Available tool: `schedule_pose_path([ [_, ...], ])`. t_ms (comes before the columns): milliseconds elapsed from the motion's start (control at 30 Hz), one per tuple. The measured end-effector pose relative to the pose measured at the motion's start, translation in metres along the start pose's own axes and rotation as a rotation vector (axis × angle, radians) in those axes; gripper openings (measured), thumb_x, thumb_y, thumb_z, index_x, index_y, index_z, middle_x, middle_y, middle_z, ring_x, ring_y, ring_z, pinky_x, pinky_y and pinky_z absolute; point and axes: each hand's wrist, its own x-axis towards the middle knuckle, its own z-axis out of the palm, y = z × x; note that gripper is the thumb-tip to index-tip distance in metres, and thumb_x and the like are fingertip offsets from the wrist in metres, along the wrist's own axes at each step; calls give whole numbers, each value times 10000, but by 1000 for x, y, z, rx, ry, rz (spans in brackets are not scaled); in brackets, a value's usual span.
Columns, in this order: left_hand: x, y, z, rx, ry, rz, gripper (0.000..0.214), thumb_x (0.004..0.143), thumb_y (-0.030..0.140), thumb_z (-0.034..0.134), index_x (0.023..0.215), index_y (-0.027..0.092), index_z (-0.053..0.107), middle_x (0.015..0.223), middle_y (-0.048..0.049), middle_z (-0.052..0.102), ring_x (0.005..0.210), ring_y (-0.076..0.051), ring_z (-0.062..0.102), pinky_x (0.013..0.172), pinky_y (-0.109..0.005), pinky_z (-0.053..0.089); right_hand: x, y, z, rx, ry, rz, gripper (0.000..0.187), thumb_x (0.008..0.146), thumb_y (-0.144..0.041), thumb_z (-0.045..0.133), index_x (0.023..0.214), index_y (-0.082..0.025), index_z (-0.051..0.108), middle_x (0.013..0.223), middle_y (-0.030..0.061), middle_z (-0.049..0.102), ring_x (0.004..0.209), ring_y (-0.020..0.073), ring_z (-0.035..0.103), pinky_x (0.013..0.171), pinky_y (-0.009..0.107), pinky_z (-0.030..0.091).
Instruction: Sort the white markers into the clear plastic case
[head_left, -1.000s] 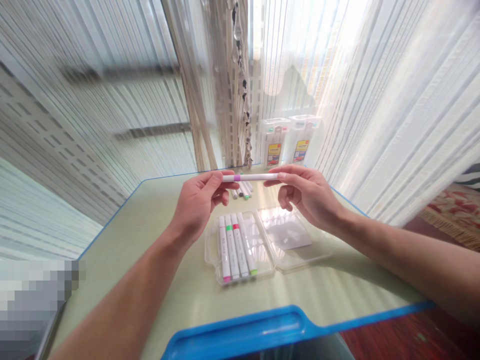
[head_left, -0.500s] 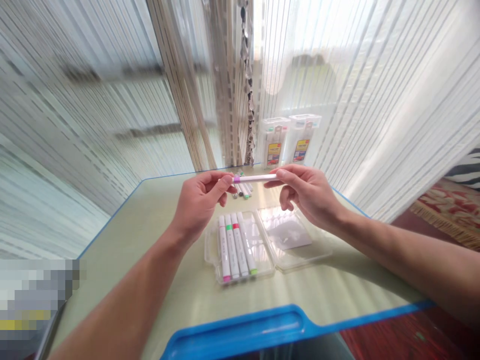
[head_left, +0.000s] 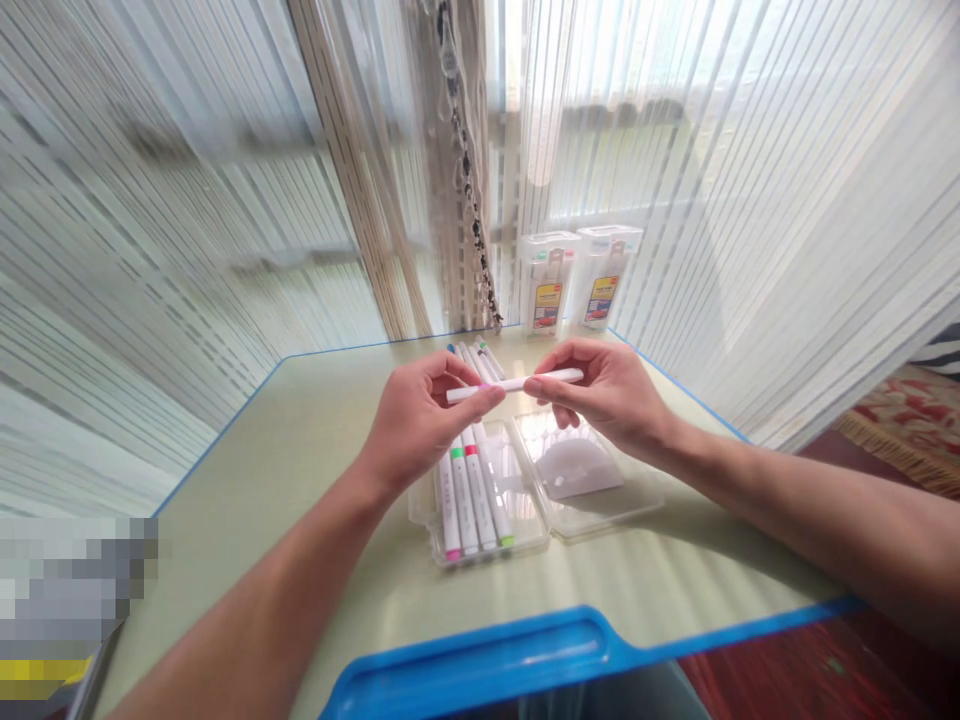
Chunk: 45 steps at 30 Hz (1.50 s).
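A white marker (head_left: 513, 384) with a purple band is held level above the table, pinched at both sides. My left hand (head_left: 420, 415) is closed on its banded part, the white end poking out past the thumb. My right hand (head_left: 607, 392) grips the other half between thumb and fingers. Below, an open clear plastic case (head_left: 551, 528) lies on the table with several white markers (head_left: 472, 500) in its left half; their caps show pink, white and green ends. My left hand hides their upper ends. A white paper piece (head_left: 577, 468) rests in the right half.
Beyond my hands more markers (head_left: 480, 352) lie loose on the pale green table (head_left: 277, 440). Two upright clear boxes (head_left: 547, 290) with labels stand at the back edge. String curtains (head_left: 225, 200) hang behind. A blue raised rim (head_left: 480, 650) runs along the near edge.
Both hands have moved closer together and slightly lower. My grips have shifted inward along the marker, so both its ends now stick out. More of the loose markers behind shows.
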Motion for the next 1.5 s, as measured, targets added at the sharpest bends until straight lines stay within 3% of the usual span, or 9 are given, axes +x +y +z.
schedule_pose_path([
  [233,-4,-3,3,104,-70,26,295,739,361,854,780,155,646,680,-19,689,597,-133,618,534,-224,481,-3,-3,2,-31,-26,31,437,566,-423,971,738,-142,684,501,-33,604,395,86,537,360,176,390],
  [367,-1,0,2,39,-60,35,253,778,345,831,800,135,692,723,-50,718,632,-132,637,546,-218,469,-1,0,0,2,-27,28,400,670,-452,918,801,-138,706,530,-12,642,392,90,552,361,182,394],
  [567,3,2,-1,-84,9,16,263,828,364,789,900,114,754,720,-49,718,504,-75,489,474,-220,384,3,2,-2,111,6,4,303,818,-412,823,877,-132,723,713,38,734,396,85,572,362,208,429],
  [667,4,0,-3,-120,28,14,286,850,390,762,931,116,766,741,-62,728,513,-83,501,485,-232,400,4,2,-3,158,17,15,272,853,-397,794,881,-136,723,740,44,742,395,85,573,353,212,422],
  [967,4,2,-4,-152,-25,6,280,834,306,782,1041,118,777,771,-64,742,520,-77,511,520,-232,431,7,2,-4,235,62,63,260,832,-373,819,865,-132,727,720,42,735,385,62,532,356,197,406],
  [1200,3,4,-5,-197,-24,-26,283,788,269,820,1020,109,786,754,-62,747,541,-74,517,534,-224,429,6,3,-5,240,53,55,263,764,-319,878,900,-139,743,696,11,700,407,54,520,375,194,404],
  [1500,5,5,-3,-358,21,-68,245,831,263,753,1016,106,786,839,-104,770,551,-83,560,548,-236,451,7,1,-4,238,77,66,242,821,-370,821,865,-142,751,710,11,685,403,57,506,358,208,399],
])
